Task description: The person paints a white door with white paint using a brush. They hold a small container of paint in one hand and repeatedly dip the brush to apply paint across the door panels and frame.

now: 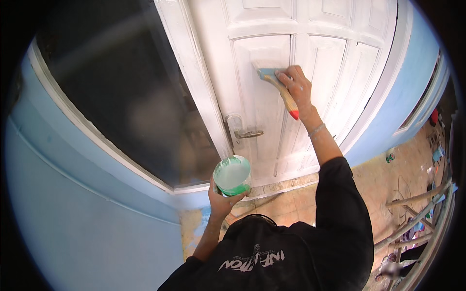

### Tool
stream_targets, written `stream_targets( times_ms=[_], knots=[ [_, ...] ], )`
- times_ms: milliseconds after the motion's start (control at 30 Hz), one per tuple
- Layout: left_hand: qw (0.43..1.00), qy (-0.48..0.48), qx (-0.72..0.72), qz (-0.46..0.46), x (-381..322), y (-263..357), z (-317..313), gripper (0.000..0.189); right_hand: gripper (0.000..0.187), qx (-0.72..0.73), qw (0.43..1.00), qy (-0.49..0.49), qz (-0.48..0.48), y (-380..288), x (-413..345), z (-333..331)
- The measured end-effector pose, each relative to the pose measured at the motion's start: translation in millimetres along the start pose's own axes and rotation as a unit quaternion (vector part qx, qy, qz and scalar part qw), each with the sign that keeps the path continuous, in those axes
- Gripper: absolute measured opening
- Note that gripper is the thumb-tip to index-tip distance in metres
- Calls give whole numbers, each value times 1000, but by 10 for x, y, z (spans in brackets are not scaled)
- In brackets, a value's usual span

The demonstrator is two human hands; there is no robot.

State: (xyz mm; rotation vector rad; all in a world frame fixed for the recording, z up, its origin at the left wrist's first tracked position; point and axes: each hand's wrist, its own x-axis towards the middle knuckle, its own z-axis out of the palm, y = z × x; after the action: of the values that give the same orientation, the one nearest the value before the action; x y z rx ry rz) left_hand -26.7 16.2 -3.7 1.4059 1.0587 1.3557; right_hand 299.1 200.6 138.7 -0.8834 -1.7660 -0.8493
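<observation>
My right hand (296, 85) grips a wide paintbrush (279, 87) by its neck and ferrule, the red-tipped wooden handle slanting down. The bristles touch an upper part of a recessed panel on the white door (262, 105). Low in front of me, my left hand (224, 198) holds a round tub (233, 175) of pale paint from below, its inside streaked with green. The tub is beneath the metal door handle (249, 134). White spots mark my right hand, and a bracelet is around that wrist.
A dark glass pane (138, 94) in a white frame stands left of the door, above a light blue wall (91, 218). At the right are a small can (390, 158) on the tiled floor, wooden poles (411, 218) and a person's dark-clothed leg (413, 252).
</observation>
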Motion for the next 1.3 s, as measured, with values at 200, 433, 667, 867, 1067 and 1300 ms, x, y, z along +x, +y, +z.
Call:
stream_targets(
  times_ms=[200,433,667,867,1067,1300],
  knots=[
    [999,20,20,17,7,4,4,89,27,61,988,-144,7,-282,-311,-18],
    [999,34,-12,22,6,22,-15,91,26,102,995,-12,-2,295,1136,-273],
    [998,48,-25,25,-24,3,-14,89,34,-59,975,-204,68,505,1502,-77],
    [998,56,-34,16,-10,19,-86,85,35,-95,975,-115,164,943,977,-658],
    [998,55,-34,14,21,-9,-111,86,31,65,937,110,325,762,263,-197],
    [998,49,-29,13,-3,-73,-103,89,15,43,948,69,307,-28,-783,190]
  ],
)
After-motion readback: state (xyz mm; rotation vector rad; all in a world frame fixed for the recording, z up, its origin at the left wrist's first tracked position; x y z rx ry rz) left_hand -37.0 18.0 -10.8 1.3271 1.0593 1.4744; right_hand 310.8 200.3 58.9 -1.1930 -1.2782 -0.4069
